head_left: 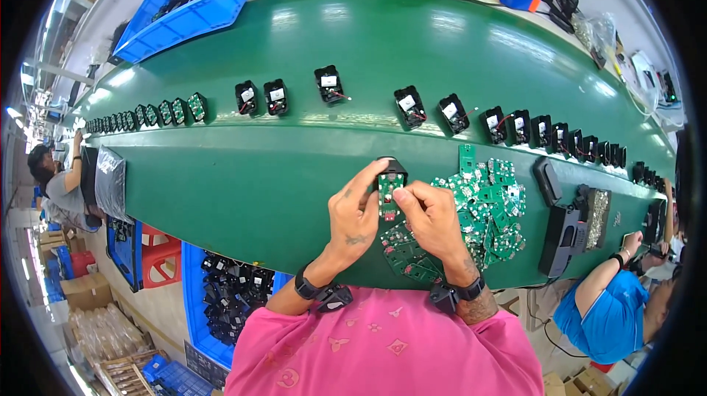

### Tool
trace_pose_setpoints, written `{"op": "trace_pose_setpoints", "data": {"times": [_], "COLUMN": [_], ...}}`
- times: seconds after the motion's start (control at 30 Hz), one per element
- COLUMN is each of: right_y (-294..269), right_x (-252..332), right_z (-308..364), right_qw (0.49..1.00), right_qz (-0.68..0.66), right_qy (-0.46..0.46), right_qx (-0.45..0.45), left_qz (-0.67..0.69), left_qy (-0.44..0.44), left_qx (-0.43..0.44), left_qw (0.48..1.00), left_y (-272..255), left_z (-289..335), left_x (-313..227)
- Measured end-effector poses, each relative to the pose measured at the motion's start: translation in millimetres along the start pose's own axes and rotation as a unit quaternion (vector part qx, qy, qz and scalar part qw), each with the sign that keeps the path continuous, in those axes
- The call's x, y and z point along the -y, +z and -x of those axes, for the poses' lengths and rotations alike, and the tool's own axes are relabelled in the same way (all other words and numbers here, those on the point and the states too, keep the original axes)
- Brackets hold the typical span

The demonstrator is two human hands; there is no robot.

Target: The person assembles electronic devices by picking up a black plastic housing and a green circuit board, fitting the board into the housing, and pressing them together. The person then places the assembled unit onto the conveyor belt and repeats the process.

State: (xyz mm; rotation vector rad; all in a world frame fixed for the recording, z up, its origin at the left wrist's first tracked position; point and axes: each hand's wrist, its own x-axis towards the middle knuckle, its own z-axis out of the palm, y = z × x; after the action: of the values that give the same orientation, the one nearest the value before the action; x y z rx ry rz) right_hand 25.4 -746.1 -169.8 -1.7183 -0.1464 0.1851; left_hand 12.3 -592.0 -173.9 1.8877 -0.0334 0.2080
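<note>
Over the near part of the green bench, both my hands meet at a small black plastic housing (393, 166) with a green circuit board (388, 197) at its open face. My left hand (353, 212) grips the housing from the left side, fingers wrapped along it. From the right, my right hand (433, 221) presses its thumb on the board while its other fingers curl round. A pile of loose green circuit boards (490, 201) lies right beside my right hand, and more boards (411, 254) sit partly under that wrist.
A row of black housings (409, 106) with white parts and red wires crosses the bench; board-filled ones (197, 107) stand at left. A blue bin (195, 9) is at the back left, another (195, 300) below the near edge. A black device (563, 237) stands right, near a co-worker (604, 315).
</note>
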Motion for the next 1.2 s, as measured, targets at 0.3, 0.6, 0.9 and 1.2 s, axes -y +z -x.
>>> {"op": "trace_pose_setpoints", "data": {"times": [0.3,0.6,0.9,1.2], "right_y": [-2,10,13,50], "right_x": [2,-8,-12,-8], "right_z": [-4,-4,-13,-30], "right_qw": [0.992,0.995,0.997,0.996], "right_qz": [0.112,0.053,0.015,-0.004], "right_qy": [-0.047,-0.02,-0.055,-0.005], "right_qx": [-0.043,-0.086,0.044,0.091], "left_qz": [0.239,0.227,0.218,0.1], "left_qy": [-0.111,-0.174,-0.153,-0.117], "left_qx": [0.103,0.06,-0.001,-0.057], "left_qw": [0.959,0.956,0.964,0.986], "left_y": [-14,4,7,-45], "left_z": [-2,-4,7,-6], "left_x": [0,0,6,24]}}
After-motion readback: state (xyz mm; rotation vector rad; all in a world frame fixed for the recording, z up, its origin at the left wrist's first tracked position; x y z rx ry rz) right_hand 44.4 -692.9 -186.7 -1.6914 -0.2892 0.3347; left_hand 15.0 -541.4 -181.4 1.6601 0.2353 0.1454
